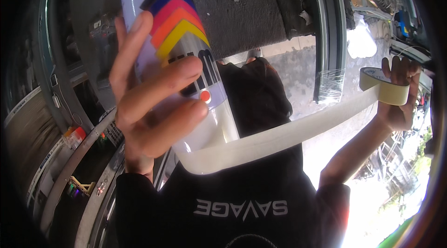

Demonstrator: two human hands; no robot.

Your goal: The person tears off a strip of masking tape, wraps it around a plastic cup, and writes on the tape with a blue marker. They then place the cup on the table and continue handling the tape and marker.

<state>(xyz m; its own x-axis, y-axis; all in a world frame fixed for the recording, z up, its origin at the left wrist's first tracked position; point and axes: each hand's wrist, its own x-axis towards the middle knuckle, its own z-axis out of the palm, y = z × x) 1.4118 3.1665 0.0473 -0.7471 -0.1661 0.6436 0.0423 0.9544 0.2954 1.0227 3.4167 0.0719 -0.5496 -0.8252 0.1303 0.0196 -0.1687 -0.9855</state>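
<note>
My left hand (135,120) is wrapped round a pale, glossy tube (174,13) printed with blue, pink, orange and yellow chevrons. The tube is tilted, and its upper end runs out of view. A strip of cream tape (288,135) bends round the tube's lower end and stretches taut to the right. At its other end is a tape roll (393,94), gripped by my right hand (396,116) with the fingers curled over its far side. The two hands are wide apart, the right one out near the rim of the view.
A dark, rough mat-like surface (237,10) lies beyond the tube. Beside it runs a long metal rail (329,33) with clear film wrapped round its end. A white bag (362,38) is at the far right. A red and orange object (77,136) sits at left among curved frame edges.
</note>
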